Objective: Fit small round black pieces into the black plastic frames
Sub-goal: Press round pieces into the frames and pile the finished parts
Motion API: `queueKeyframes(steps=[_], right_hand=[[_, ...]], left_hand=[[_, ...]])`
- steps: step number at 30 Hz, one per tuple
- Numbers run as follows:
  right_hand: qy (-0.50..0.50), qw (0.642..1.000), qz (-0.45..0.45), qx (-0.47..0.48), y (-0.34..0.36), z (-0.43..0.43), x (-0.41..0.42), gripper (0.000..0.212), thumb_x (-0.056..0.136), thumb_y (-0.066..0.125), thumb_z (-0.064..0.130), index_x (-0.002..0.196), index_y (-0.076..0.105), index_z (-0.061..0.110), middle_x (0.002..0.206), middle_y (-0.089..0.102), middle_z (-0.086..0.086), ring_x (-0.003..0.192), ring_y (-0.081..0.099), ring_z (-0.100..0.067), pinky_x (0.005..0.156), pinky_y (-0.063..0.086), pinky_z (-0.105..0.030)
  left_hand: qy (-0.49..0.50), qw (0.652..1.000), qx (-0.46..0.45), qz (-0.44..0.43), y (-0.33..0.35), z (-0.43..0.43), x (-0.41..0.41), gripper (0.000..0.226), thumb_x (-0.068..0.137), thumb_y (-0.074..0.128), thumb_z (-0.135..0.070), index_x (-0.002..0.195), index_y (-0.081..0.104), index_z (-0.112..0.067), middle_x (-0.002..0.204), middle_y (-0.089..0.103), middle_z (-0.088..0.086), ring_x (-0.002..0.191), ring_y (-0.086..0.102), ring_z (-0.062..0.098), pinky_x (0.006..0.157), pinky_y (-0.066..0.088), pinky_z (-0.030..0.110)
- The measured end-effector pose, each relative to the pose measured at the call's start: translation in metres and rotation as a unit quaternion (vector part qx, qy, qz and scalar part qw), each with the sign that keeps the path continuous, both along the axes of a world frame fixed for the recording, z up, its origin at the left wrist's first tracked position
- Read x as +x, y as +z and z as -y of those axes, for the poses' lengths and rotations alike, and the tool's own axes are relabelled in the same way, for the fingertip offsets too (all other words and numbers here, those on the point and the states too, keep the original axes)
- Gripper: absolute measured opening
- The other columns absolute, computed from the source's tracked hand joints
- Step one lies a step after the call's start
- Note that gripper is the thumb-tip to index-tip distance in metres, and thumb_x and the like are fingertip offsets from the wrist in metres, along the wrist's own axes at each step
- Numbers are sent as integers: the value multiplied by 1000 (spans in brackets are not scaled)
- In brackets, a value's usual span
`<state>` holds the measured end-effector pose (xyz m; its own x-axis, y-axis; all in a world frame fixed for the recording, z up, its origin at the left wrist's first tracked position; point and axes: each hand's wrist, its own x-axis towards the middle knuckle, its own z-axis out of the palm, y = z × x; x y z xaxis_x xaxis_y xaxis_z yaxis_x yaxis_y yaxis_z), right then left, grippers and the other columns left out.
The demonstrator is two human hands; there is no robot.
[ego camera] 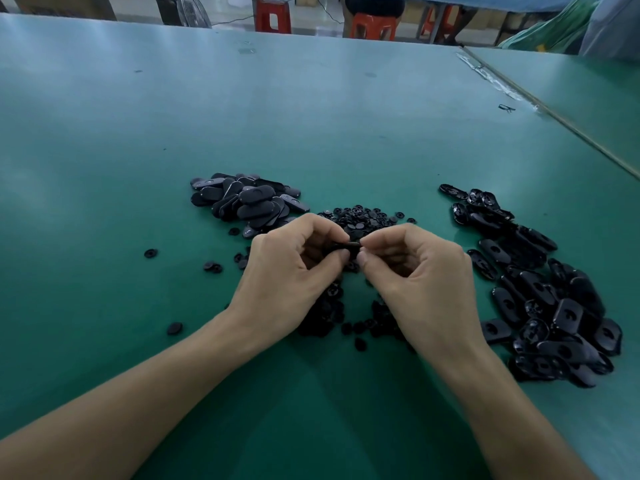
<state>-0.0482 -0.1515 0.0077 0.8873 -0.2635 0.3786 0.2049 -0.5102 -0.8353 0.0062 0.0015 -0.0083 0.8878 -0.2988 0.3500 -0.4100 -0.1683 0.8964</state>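
Observation:
My left hand (289, 268) and my right hand (420, 271) meet above the middle of the green table (311, 116). Together they pinch one black plastic frame (348, 247) between fingertips and thumbs; most of it is hidden by my fingers. Under and behind my hands lies a heap of small round black pieces (363, 218). A pile of black frames with holes (540, 299) lies to the right. Another pile of black oval frames (246, 200) sits at the back left.
Loose round pieces (175, 328) are scattered on the left of my hands. A seam to a second table (554, 112) runs along the right. Red stools (372, 26), a fan and a seated person are beyond the far edge.

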Motion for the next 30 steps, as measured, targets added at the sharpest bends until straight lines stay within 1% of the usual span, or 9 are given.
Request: queueKeyframes(steps=[3,5,7,10,14,17,21,25,30], right_hand=[[3,1000,-14,-9,1,4,1,26,82,80,13,100,75,32,87,73,14,81,69,-2,74,52,-13],[29,999,-31,3,2,7,2,23,84,79,12,99,77,30,88,75,15,85,71,-1,80,55,-17],[47,998,-39,22,3,9,2,20,85,77,9,95,77,26,87,76,16,85,72,-2,81,55,-19],[57,996,-44,45,3,11,2,16,84,78,10,93,77,23,84,76,14,81,73,-4,77,55,-17],[62,994,-64,56,3,14,1,12,84,79,12,90,76,22,81,76,11,77,73,-6,73,56,-20],[63,994,-74,49,3,14,1,11,84,79,13,86,75,24,79,76,11,74,72,-6,70,56,-19],[39,996,-77,27,3,11,1,11,84,78,15,82,73,26,74,74,14,68,69,-3,65,53,-18],[34,995,-85,30,5,9,2,11,84,77,16,80,72,25,74,74,11,68,69,-6,66,56,-26],[49,993,-100,39,7,12,0,11,84,78,14,82,74,24,76,75,7,73,72,-14,75,61,-43]], left_hand=[[-22,998,-37,-39,2,0,0,17,80,74,-17,91,70,-30,83,74,-10,73,69,5,70,53,18],[-37,996,-50,-55,4,-1,-1,20,79,75,-14,92,70,-29,86,75,-6,77,70,6,72,55,20],[-49,995,-59,-65,5,-2,0,24,81,77,-8,93,71,-28,87,76,-6,78,70,7,73,56,21],[-51,994,-63,-67,5,-3,1,25,83,78,-3,95,73,-23,85,76,-7,78,71,7,74,57,22],[-52,993,-68,-82,5,-3,1,25,81,80,-3,96,75,-23,85,78,-2,76,73,9,72,56,19],[-55,992,-71,-92,5,-2,0,25,81,80,-1,94,76,-22,83,78,3,72,73,11,69,57,19],[-54,992,-73,-92,7,-2,0,24,80,79,1,93,76,-18,81,78,3,69,73,11,68,57,17],[-57,991,-76,-94,9,-3,0,24,79,80,4,91,76,-16,78,78,2,66,72,9,66,56,16],[-40,994,-65,-83,10,-3,1,29,76,82,5,82,77,-23,70,75,-3,62,67,6,64,57,18]])
